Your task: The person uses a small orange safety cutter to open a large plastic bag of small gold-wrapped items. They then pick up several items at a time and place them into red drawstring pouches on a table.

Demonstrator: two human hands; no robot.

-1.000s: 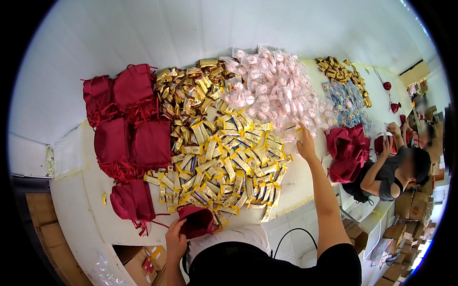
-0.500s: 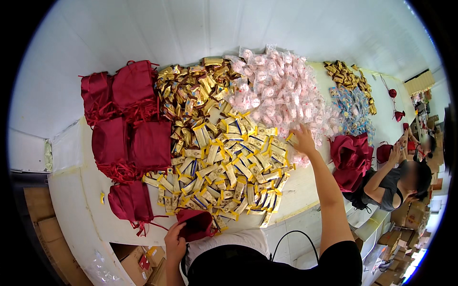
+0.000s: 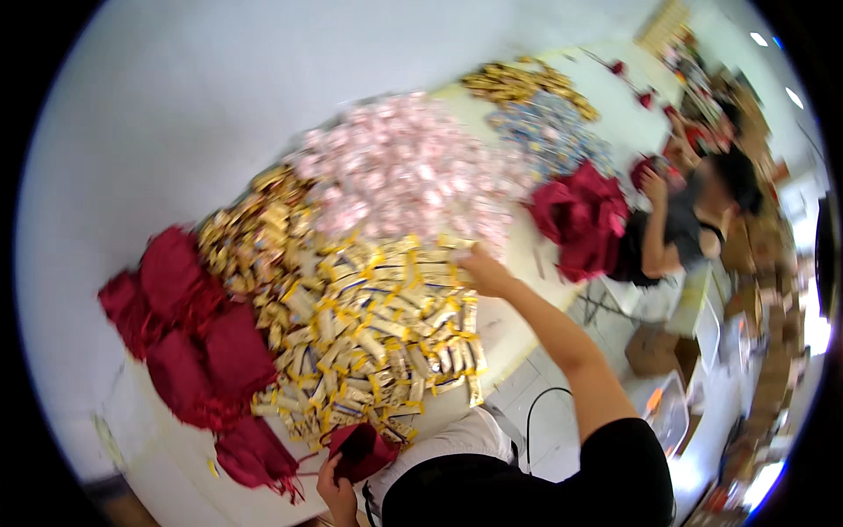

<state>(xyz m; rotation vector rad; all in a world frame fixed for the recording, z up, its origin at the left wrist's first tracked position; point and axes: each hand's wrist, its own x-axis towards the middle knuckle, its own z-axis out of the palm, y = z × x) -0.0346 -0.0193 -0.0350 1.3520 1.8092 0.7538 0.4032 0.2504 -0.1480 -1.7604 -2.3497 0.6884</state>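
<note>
The red pouch is at the lower middle of the frame, mouth open, its edge gripped in the closed fingers of the left hand. The right hand, right of centre, is at the edge of the yellow-ended packets on the counter — blur hides how far its fingers are open and whether they hold anything.

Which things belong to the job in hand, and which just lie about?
Seemingly in the work:
open red bag, in left hand
yellow-ended packets, near right hand
pink packets
gold packets

Seemingly just lying about:
cardboard box
black cable
</note>
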